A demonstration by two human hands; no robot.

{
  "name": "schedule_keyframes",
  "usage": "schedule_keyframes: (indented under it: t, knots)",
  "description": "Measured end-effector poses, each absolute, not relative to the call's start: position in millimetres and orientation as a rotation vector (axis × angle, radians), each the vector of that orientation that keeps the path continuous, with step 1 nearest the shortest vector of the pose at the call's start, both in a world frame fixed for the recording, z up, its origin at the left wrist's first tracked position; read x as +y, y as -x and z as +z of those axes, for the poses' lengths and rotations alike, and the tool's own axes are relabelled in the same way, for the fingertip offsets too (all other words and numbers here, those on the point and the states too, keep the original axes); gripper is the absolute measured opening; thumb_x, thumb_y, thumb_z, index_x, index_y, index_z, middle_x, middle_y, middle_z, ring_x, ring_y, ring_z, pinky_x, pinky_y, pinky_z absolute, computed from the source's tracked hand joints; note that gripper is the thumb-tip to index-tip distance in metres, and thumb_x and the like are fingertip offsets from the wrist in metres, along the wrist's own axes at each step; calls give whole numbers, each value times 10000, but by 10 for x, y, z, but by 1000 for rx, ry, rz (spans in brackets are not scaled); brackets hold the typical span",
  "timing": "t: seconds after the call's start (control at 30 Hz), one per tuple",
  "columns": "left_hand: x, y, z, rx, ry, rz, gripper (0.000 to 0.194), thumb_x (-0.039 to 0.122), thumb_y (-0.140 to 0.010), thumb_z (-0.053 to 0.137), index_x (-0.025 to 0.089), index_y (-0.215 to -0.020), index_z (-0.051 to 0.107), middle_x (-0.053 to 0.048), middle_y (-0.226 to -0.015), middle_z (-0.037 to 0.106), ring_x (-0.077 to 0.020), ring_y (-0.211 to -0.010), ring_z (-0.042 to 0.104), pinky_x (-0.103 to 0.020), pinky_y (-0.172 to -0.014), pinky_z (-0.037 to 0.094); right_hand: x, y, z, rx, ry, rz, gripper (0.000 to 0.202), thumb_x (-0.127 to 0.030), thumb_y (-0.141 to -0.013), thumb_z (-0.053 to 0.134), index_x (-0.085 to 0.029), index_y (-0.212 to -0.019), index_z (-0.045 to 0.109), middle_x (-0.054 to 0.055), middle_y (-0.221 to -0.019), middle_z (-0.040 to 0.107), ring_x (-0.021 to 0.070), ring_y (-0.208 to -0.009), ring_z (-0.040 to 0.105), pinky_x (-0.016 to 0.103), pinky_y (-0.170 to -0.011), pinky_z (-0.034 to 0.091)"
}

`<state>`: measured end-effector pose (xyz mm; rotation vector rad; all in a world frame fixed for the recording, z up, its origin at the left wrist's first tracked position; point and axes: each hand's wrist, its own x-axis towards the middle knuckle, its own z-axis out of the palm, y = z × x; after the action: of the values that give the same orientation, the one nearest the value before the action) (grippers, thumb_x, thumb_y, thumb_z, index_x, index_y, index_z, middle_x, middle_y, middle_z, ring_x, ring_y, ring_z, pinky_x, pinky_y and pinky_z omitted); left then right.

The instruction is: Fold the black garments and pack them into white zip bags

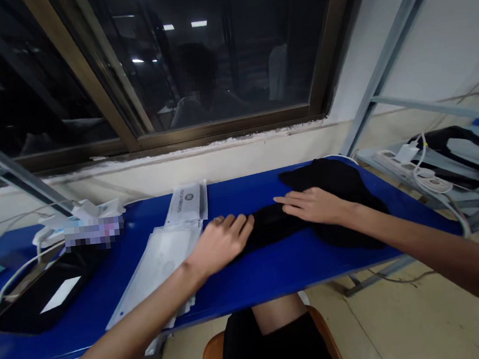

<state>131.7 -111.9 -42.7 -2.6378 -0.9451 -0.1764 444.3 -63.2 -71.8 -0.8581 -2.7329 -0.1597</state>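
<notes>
Our left hand (222, 241) and right hand (313, 206) press flat, unclenched, on the black cloth (270, 225), which runs left-right between them.

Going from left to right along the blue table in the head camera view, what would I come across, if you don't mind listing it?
Black tablet → clear plastic bags → left hand → folded black cloth → right hand → black cloth pile, all on the blue table.

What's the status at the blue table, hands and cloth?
Left hand and right hand flat on black cloth. Clear plastic bags beside left hand.
</notes>
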Motion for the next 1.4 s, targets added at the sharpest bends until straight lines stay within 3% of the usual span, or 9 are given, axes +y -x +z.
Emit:
schedule_keyframes:
  t: [0.3, 0.53, 0.67, 0.8, 0.93, 1.03, 1.23, 1.3, 1.4]
  knots:
    - [-1278, -974, -679, -823, 2524, 38, 449, -21, -921, 425, 139, -1294, 617, -134, -1002, 670, -268, -981, 644, -368, -710, 534, -888, -4506, -946, -2797, 854, -567, 360, 16, -918, 475, -242, -1094, 652, 102, -1466, 580, 266, -1157, 644, 339, -749, 501]
    - [-1140, -783, -576, -1004, 2499, 86, 521, -36, -882, 447, 200, -1309, 630, -124, -1090, 659, -249, -1020, 639, -330, -718, 549, -817, -4469, -884, -2787, 748, -429, 383, 38, -916, 471, -237, -1086, 675, 115, -1381, 641, 255, -1169, 629, 396, -875, 512]
    - [-1279, -621, -477, -972, 2612, 0, 644, -95, -780, 440, 241, -1277, 674, -110, -1166, 677, -272, -1150, 598, -392, -865, 558, -891, -4554, -764, -2860, 681, -249, 393, -29, -860, 561, -249, -1157, 698, 92, -1420, 616, 308, -1322, 537, 524, -1044, 439]
    - [-1419, -781, -450, -1050, 2658, -254, 499, 12, -889, 473, 213, -1303, 665, -126, -1233, 677, -276, -1181, 588, -422, -927, 550, -878, -4504, -658, -2788, 745, -145, 455, -48, -921, 450, -201, -1284, 677, 106, -1407, 630, 292, -1360, 525, 534, -1102, 433]
    - [-1449, -1079, -617, -1017, 2732, -77, 294, 170, -963, 547, 174, -1223, 683, -128, -1234, 676, -287, -1190, 591, -398, -859, 561, -911, -4447, -756, -2860, 706, 15, 457, -170, -998, 490, -212, -1449, 552, 73, -1488, 564, 232, -1419, 481, 417, -1175, 426]
    - [-1453, -1155, -711, -1050, 2639, 66, 251, 114, -946, 533, 123, -1129, 704, -152, -1136, 686, -300, -1128, 608, -381, -787, 561, -1055, -4569, -891, -2920, 682, -26, 527, -218, -977, 574, -215, -1498, 491, 85, -1518, 531, 254, -1436, 460, 399, -1131, 481]
    - [-1488, -1231, -705, -1008, 2637, 107, 543, -52, -866, 399, 66, -1368, 568, -213, -1196, 672, -313, -1079, 651, -457, -836, 577, -1328, -4708, -1011, -2913, 694, -387, 567, 18, -886, 467, -162, -1414, 571, 158, -1377, 644, 264, -1193, 674, 394, -990, 571]
    - [-1478, -1204, -638, -1124, 2761, 8, 543, -44, -868, 399, 77, -1372, 563, -200, -1185, 690, -298, -1090, 667, -442, -869, 577, -1368, -4667, -942, -2852, 722, -257, 502, -10, -899, 467, -154, -1353, 622, 152, -1286, 695, 244, -1104, 711, 374, -932, 592]
    - [-1418, -1042, -439, -1405, 3057, -403, 530, 38, -874, 470, 166, -1380, 564, -114, -1219, 712, -235, -1094, 691, -367, -926, 565, -1376, -4639, -746, -2594, 920, 310, 382, -136, -929, 522, -190, -1273, 681, 91, -1133, 749, 196, -946, 734, 315, -843, 600]
